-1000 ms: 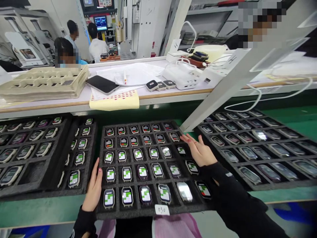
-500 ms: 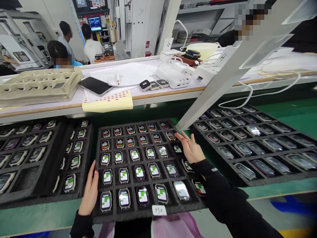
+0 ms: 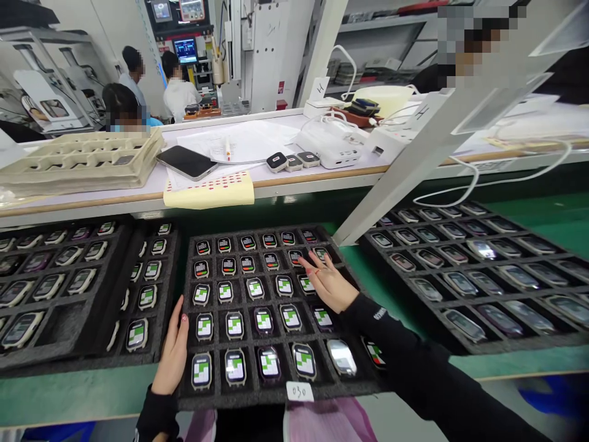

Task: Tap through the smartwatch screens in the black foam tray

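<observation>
A black foam tray [image 3: 251, 396] labelled 030 lies in front of me, its pockets filled with several smartwatch bodies with lit screens. My left hand [image 3: 173, 353] rests flat against the tray's left edge, fingers stretched out. My right hand [image 3: 324, 279] lies open over the tray's upper right pockets, fingertips touching the watches [image 3: 295, 256] there. Both arms wear black sleeves.
More foam trays of watches sit at the left [image 3: 59, 344] and right [image 3: 478, 276] on the green belt. A white slanted post [image 3: 405, 166] rises beside the tray. The bench behind holds a phone [image 3: 186, 162], papers, a cream tray stack [image 3: 78, 161]. Other people work beyond.
My right hand has moved left from the tray's right edge onto the watches in its upper right pockets. The left hand has stayed on the left edge.
</observation>
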`<state>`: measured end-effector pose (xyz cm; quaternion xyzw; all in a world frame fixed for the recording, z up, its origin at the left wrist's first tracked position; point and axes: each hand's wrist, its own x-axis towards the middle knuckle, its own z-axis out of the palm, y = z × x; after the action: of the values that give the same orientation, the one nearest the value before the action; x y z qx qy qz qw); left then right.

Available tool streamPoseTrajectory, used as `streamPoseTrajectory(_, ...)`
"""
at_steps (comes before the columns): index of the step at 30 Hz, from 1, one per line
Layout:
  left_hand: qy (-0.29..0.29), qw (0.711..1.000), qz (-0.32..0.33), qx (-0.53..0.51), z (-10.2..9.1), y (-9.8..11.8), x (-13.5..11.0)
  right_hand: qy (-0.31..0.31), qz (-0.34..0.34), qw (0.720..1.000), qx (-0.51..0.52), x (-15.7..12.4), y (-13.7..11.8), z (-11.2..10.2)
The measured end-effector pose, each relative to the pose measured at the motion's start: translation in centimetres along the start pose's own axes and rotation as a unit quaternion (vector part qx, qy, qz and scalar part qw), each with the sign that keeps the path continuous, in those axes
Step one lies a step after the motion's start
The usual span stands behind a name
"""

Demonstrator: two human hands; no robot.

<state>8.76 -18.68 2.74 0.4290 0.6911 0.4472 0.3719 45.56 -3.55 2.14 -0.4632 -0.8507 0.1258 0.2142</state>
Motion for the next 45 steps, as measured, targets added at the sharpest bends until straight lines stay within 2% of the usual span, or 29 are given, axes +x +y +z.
streamPoseTrajectory(4,0.002,1.000,0.005,-0.006,-0.1,-0.1,-0.1,-0.015,-0.019,1.000,-0.009,0.4,-0.5,-0.4)
streamPoseTrajectory(9,0.000,1.000,0.010,-0.014,-0.1,0.1,-0.3,-0.049,-0.060,0.997,-0.008,1.5,-2.5,-0.9)
streamPoseTrajectory(15,-0.006,1.000,0.002,-0.018,0.0,0.1,-0.2,-0.073,-0.096,0.992,-0.019,3.1,-3.9,0.8)
streamPoseTrajectory(19,-0.009,1.000,-0.002,-0.022,-0.1,0.0,-0.4,-0.078,-0.117,0.990,-0.026,4.0,-4.5,1.1)
streamPoseTrajectory(23,-0.010,1.000,0.002,-0.028,-0.1,0.0,-0.4,-0.073,-0.145,0.986,-0.021,5.0,-6.3,1.3)
streamPoseTrajectory(29,-0.015,0.999,0.003,-0.029,-0.1,-0.3,-0.3,-0.091,-0.173,0.980,-0.020,6.1,-8.1,3.1)
streamPoseTrajectory(37,-0.027,0.999,-0.002,-0.041,-0.2,-0.4,-0.6,-0.094,-0.202,0.975,0.001,8.0,-9.5,2.6)
streamPoseTrajectory(45,-0.029,0.999,-0.003,-0.042,-0.2,-0.4,-0.6,-0.106,-0.218,0.970,0.011,8.3,-11.6,5.7)
